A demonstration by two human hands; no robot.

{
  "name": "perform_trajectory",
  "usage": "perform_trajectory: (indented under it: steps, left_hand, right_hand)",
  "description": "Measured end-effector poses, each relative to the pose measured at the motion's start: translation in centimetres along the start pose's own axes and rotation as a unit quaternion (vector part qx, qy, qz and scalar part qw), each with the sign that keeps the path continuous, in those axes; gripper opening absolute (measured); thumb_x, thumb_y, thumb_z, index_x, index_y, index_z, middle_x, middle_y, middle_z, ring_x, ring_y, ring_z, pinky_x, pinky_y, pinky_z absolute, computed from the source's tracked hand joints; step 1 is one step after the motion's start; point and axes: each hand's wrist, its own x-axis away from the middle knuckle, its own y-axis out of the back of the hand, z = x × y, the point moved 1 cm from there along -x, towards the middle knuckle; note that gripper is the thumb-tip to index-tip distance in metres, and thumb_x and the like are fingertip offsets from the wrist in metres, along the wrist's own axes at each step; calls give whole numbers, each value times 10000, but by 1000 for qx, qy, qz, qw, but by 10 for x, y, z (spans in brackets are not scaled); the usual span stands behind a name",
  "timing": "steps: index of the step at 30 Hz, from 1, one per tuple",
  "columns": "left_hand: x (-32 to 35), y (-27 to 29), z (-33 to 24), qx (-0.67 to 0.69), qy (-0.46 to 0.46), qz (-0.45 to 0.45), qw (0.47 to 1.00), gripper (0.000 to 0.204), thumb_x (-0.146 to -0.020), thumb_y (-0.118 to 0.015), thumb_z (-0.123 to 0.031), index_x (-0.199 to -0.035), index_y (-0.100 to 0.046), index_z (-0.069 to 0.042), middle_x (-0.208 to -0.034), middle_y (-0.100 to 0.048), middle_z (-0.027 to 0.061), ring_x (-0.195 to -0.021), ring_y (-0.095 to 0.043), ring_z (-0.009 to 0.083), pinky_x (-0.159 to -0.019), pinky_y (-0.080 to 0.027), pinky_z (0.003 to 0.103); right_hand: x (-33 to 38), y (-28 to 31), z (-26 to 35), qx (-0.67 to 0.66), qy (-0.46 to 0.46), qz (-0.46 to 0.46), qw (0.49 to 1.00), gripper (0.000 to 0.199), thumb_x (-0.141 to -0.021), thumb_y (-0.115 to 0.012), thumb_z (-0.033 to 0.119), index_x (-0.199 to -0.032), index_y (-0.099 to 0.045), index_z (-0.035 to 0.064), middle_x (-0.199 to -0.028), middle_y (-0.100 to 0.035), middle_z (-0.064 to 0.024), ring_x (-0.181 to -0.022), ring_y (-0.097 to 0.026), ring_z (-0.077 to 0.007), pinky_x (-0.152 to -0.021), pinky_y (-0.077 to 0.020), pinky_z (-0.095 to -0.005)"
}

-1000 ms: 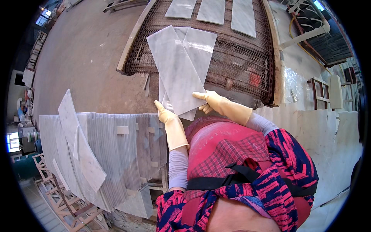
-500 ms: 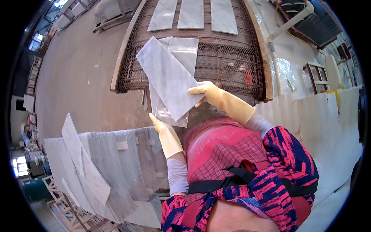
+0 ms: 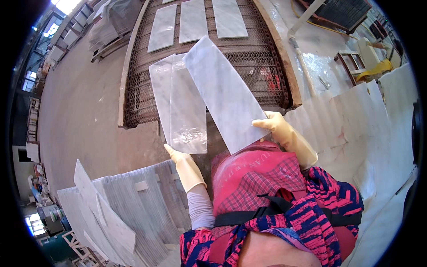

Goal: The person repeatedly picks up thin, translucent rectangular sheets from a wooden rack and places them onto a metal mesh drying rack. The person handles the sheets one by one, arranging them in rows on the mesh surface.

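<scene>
My right hand point(image 3: 282, 130), in a cream rubber glove, grips the lower right edge of a long grey-white marble tile point(image 3: 224, 95), with the thumb on top. That tile slants up to the left. Left of it are two overlapping marble tiles, an under one point(image 3: 159, 86) and an upper one point(image 3: 188, 111) with a wet, shiny lower end. My left hand point(image 3: 182, 163), gloved alike, holds their lower left corner; its thumb shows at the edge and the other fingers are hidden beneath. The far ends of these tiles lie over a mesh conveyor point(image 3: 240, 71).
Several marble tiles point(image 3: 194, 22) lie in rows farther up the conveyor, between its wooden side rails point(image 3: 284, 66). At the lower left stands a stack of slabs on edge point(image 3: 133, 196), with loose pieces point(image 3: 106, 209) leaning on it. Large pale sheets point(image 3: 356, 120) are at the right.
My right hand has moved right and down, swinging its tile off the other two, which now show more fully. My left hand has shifted slightly down. The view has also shifted.
</scene>
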Motion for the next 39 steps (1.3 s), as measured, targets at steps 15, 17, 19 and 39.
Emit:
perform_trajectory:
  steps: [15, 17, 19, 39]
  left_hand:
    - [19, -14, -6, -29, 25, 31, 999, 821, -975, -326, -740, -1517, -469, -141, -1539, -493, 70, -1395, -469, 323, -1173, -362, 535]
    - [48, -36, -12, -27, 56, 6, 998, 815, -983, -305, -731, -1522, -465, -141, -1544, -488, 72, -1395, -471, 325, -1175, -358, 533]
    - [74, -49, -14, -41, 53, 15, 998, 819, -983, -299, -734, -1520, -468, -139, -1547, -485, 76, -1398, -467, 331, -1177, -351, 539]
    - [2, -18, -10, 34, 118, 54, 991, 637, -991, -366, -685, -1371, -595, -227, -1333, -649, 5, -1174, -654, 284, -811, -622, 478]
  right_hand:
    - [-43, 46, -108, -193, 16, -12, 981, 385, -962, -680, 264, -1274, -636, 44, -1156, -709, -76, -978, -692, -189, -756, -570, -341]
    - [-52, 48, -129, -210, -1, -11, 978, 399, -962, -689, 258, -1298, -618, 56, -1201, -699, -76, -1035, -687, -206, -787, -575, -379]
    - [-64, 50, -150, -229, -10, -10, 973, 392, -960, -695, 254, -1299, -618, 73, -1214, -696, -69, -1068, -678, -215, -807, -572, -396]
    - [-94, 43, -193, -262, 17, 67, 963, 352, -982, -677, 251, -1283, -619, 77, -1231, -676, -49, -1081, -655, -193, -897, -556, -425]
